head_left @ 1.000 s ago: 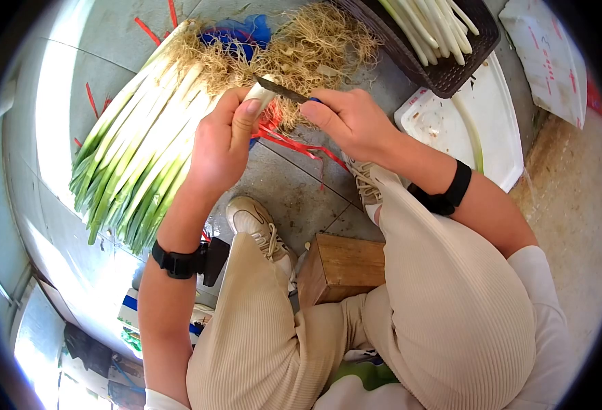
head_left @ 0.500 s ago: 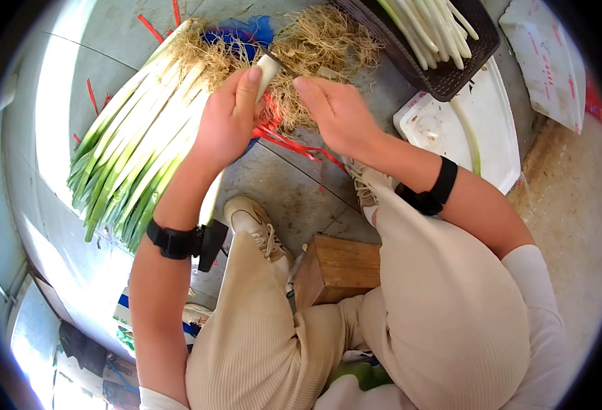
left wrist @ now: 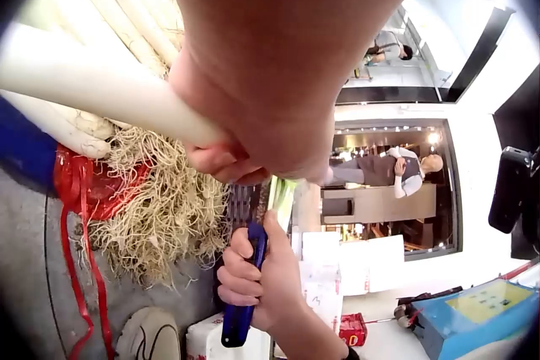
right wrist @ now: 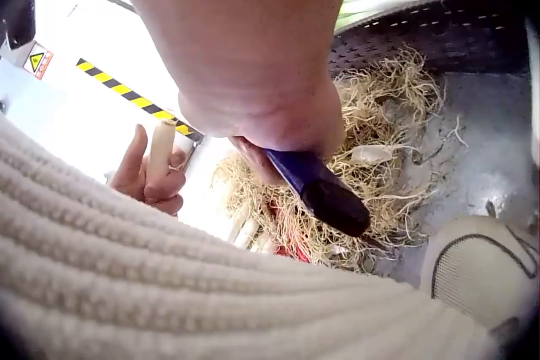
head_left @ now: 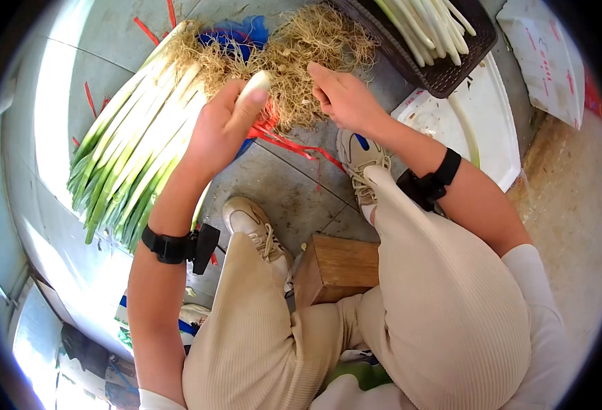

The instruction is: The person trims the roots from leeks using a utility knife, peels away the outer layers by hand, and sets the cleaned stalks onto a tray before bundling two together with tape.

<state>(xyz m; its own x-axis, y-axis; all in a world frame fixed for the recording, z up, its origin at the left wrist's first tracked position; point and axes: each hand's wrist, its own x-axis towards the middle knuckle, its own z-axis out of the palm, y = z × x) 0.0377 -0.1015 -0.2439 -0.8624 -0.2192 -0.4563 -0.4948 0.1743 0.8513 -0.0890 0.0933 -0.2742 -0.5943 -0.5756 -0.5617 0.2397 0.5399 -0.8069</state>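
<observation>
My left hand (head_left: pixel 220 126) grips a thick green onion by its white stalk (left wrist: pixel 101 94), thumb along it. The white end (head_left: pixel 258 82) points away from me and, in the right wrist view, shows a flat cut top (right wrist: pixel 163 136) with no roots. My right hand (head_left: pixel 347 101) stands apart from it, fingers curled round the blue handle of a knife (left wrist: pixel 243 292). The knife's blade is mostly hidden. Beneath and beyond both hands lies a heap of trimmed roots (head_left: pixel 328 48). Left of my left hand is a large bundle of green onions (head_left: pixel 140 140) with roots on.
A dark basket (head_left: pixel 451 82) holding white stalks sits at upper right, over a white tray (head_left: pixel 502 123) with one stalk on it. Red strips (head_left: pixel 294 143) and blue plastic (head_left: pixel 236 37) lie near the roots. A wooden block (head_left: pixel 345 266) stands between my legs.
The knife was across the green onion's white end; my right hand has since moved up and away from it. My left hand stays nearly in place, still holding the stalk.
</observation>
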